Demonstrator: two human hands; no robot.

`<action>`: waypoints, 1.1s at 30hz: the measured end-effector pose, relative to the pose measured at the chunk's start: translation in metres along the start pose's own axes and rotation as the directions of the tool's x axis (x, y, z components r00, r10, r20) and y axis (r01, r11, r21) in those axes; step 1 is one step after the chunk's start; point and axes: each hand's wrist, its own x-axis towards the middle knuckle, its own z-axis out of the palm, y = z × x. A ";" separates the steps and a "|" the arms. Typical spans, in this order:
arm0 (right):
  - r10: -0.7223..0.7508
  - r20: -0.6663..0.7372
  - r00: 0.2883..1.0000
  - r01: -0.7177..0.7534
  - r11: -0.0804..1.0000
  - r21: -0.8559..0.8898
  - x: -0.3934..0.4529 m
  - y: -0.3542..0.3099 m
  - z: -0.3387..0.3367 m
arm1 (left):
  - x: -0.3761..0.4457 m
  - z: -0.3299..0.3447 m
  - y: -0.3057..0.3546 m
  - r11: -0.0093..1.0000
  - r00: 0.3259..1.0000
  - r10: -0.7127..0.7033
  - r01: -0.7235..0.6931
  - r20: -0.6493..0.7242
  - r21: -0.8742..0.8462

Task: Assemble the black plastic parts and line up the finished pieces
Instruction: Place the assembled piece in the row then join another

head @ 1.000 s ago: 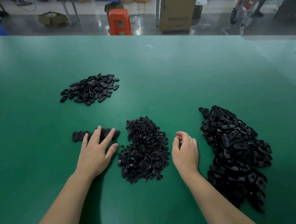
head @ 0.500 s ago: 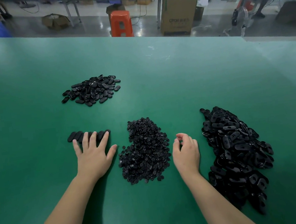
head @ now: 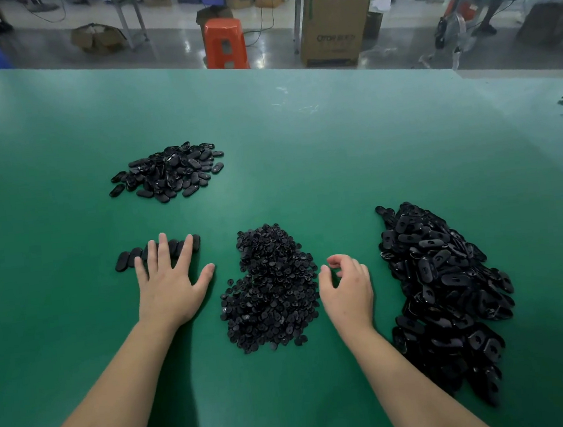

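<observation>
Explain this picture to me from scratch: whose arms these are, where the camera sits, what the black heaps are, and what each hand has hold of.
No machine here: a person's bare arms, filmed by a camera on their head looking down at a green table. The left hand lies flat, its straight fingers on a short row of black oval pieces. The right hand is loosely curled and appears to hold nothing. Between the hands lies a heap of small black parts; right, bigger black shells; farther back, a pile of ovals.

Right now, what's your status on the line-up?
Left hand flat, fingers pressing the row of finished pieces. Right hand loosely curled, holding nothing, beside the pile of small parts. Nothing in the way.
</observation>
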 end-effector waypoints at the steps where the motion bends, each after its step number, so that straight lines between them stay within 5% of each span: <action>1: 0.002 0.000 1.000 -0.002 1.000 0.006 0.000 0.000 0.000 | -0.001 0.000 0.000 1.000 1.000 0.004 -0.004 -0.030 -0.016; 22: 0.032 0.024 0.999 -0.033 0.999 0.035 -0.003 -0.008 -0.006 | -0.005 -0.007 0.005 0.990 0.987 0.065 -0.083 -0.149 -0.117; 26: 0.017 0.158 0.987 -0.019 1.000 0.014 0.006 -0.011 -0.022 | -0.005 -0.007 0.005 0.987 0.987 0.049 -0.072 -0.155 -0.144; 30: -0.163 0.182 0.970 0.231 0.853 -0.468 0.031 -0.007 -0.064 | -0.005 -0.008 0.005 0.985 0.986 0.051 -0.076 -0.161 -0.154; 33: -0.122 0.223 0.967 0.245 0.677 -0.694 0.062 -0.002 -0.097 | -0.004 -0.008 0.005 0.985 0.986 0.045 -0.071 -0.162 -0.155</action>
